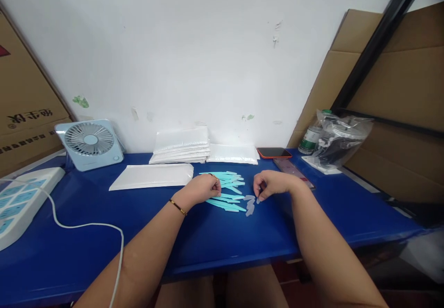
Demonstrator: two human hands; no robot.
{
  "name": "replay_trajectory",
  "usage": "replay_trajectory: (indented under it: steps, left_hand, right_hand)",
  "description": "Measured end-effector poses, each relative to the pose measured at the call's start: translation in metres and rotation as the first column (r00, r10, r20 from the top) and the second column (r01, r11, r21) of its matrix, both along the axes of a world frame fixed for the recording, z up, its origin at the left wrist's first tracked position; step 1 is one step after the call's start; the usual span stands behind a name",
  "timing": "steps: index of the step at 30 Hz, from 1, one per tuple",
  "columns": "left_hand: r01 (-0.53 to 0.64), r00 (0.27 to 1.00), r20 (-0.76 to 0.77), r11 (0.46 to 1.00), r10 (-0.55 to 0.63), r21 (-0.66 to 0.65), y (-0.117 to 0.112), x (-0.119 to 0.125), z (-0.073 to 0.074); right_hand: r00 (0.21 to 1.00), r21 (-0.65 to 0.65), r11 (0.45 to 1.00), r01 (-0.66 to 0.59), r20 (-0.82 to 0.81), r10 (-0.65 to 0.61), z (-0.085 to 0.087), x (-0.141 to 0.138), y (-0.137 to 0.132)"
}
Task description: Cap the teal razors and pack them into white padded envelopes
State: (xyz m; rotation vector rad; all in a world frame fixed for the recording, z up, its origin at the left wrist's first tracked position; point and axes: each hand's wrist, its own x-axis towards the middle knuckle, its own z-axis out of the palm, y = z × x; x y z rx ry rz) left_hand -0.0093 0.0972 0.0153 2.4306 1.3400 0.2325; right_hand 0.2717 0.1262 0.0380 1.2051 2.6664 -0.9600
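Observation:
My left hand (203,188) rests on the blue table (215,238) with its fingers curled, touching a pile of several thin turquoise plastic sticks (225,190). My right hand (268,184) is just right of the pile, fingers pinched on a small translucent cap (258,200). A few more translucent caps (249,206) lie on the table between the hands. What my left fingers hold, if anything, is hidden. A thin bracelet circles my left wrist.
White padded envelopes: one flat (152,176), a stack (182,145) and another (233,154) by the wall. Small blue fan (90,144) at left, a power strip (21,199) with white cable (86,227). Two phones (274,152), a bottle (312,137) and plastic bag (338,139) at right. Cardboard boxes on both sides.

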Motion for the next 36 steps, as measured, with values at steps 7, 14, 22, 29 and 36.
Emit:
replay_trajectory:
  steps: [7, 14, 22, 29, 36]
  left_hand:
    - [-0.032, 0.978, 0.207, 0.999, 0.040, -0.041, -0.003, -0.001, 0.003]
    - [-0.087, 0.892, 0.432, 0.989, 0.132, -0.121, 0.003, -0.004, -0.004]
    - [-0.062, 0.904, 0.419, 0.995, 0.088, -0.076, 0.005, -0.008, 0.001]
    - [-0.082, 0.915, 0.390, 0.994, 0.104, -0.072, 0.003, -0.006, 0.006]
    - [-0.081, 0.928, 0.364, 0.997, 0.077, -0.005, 0.002, -0.005, 0.006]
  right_hand:
    - [0.940, -0.060, 0.958, 0.279, -0.186, -0.286, -0.005, 0.001, 0.002]
    - [0.602, -0.245, 0.917, 0.315, -0.695, -0.392, -0.010, -0.023, 0.003]
    - [0.463, -0.179, 0.941, 0.287, -0.834, -0.300, -0.007, -0.029, 0.000]
    - [0.478, -0.174, 0.937, 0.303, -0.823, -0.308, -0.008, -0.031, -0.002]
    - [0.524, -0.245, 0.940, 0.237, -0.782, -0.336, -0.017, -0.048, -0.002]
